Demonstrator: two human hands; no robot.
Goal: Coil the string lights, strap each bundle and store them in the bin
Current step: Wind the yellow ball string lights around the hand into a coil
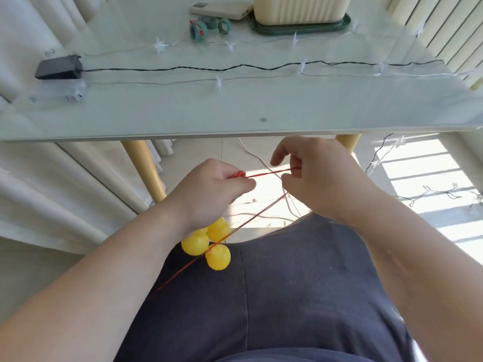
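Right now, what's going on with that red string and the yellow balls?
A person is coiling a string of lights near the table. The left hand grips a small red coil, with yellow ball lights hanging below it. The right hand pinches the red wire stretched between the hands. Other strings lie uncoiled on the table.

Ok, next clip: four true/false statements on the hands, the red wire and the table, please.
1. The left hand grips a bunched end of the red wire. True.
2. The right hand is idle and holds nothing. False: its fingers pinch the red wire.
3. The yellow balls lie on the table. False: they hang below the left hand, over the lap.
4. A black battery box sits on the table. True.
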